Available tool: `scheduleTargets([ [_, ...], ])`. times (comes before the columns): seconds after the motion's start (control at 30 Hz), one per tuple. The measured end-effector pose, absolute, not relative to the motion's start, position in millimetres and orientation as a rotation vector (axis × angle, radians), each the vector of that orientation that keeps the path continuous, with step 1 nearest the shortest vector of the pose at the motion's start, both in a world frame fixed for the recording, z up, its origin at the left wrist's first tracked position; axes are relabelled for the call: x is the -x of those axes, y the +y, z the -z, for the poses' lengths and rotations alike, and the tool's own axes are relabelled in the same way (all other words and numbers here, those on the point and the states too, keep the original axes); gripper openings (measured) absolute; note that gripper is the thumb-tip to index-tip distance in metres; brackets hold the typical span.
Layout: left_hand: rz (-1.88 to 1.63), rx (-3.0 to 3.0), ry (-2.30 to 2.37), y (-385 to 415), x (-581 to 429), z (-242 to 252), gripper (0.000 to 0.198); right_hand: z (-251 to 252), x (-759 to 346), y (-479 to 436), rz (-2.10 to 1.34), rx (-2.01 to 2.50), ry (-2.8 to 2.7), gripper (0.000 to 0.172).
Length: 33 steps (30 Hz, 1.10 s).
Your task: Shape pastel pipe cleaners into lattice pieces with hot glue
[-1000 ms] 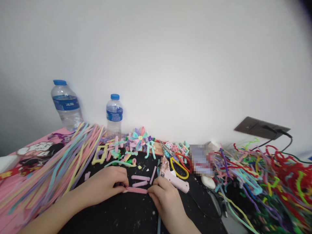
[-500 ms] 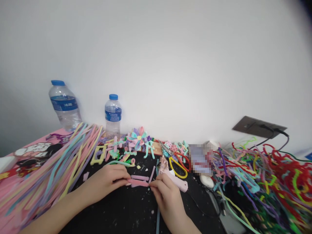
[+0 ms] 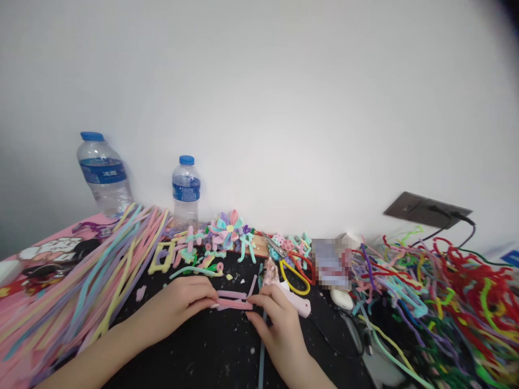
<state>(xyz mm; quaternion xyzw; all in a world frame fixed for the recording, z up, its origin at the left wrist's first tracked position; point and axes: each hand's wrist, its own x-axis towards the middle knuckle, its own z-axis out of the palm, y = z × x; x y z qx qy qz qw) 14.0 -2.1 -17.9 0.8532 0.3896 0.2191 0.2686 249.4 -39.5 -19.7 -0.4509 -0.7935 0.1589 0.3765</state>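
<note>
My left hand [image 3: 178,303] and my right hand [image 3: 277,319] rest on a black mat [image 3: 211,356], each pinching one end of a short pink pipe-cleaner piece [image 3: 235,306] that lies flat between them. A second pink piece [image 3: 232,295] lies just behind it, and a third [image 3: 253,284] stands slanted to the right. A pink glue gun [image 3: 288,298] lies right behind my right hand.
Long pastel pipe cleaners [image 3: 101,270] fan out on the left. A tangled heap of bright ones [image 3: 446,302] fills the right. Yellow-handled scissors [image 3: 292,273], small finished pieces with a flower [image 3: 227,227], two water bottles [image 3: 104,174] [image 3: 186,190] and a wall socket [image 3: 425,209] stand behind.
Both hands have slid the pink piece away from me, up against the other pink piece. My right hand's fingers have stretched out a little along it.
</note>
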Motion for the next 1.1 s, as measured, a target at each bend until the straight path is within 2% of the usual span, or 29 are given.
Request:
scheduleTargets([
  [0.2,-0.557,-2.244,1.085,-10.0,-21.2,4.0,0.020,19.0,-248.1,-39.4,-0.419,1.149,-2.009,0.011],
  [0.53,-0.548,-2.085,1.187,-17.0,-32.1,-7.2,0.017,24.2,-245.4,-40.9,-0.639,1.237,-1.850,0.010],
  [0.77,-0.654,-1.886,1.130,-16.0,-34.6,6.6,0.017,21.7,-243.2,-42.6,-0.934,1.264,-1.658,0.024],
  [1.1,-0.724,-1.606,1.060,-14.2,-35.0,12.8,0.022,20.9,-242.6,-41.1,-1.093,1.224,-1.485,0.030],
])
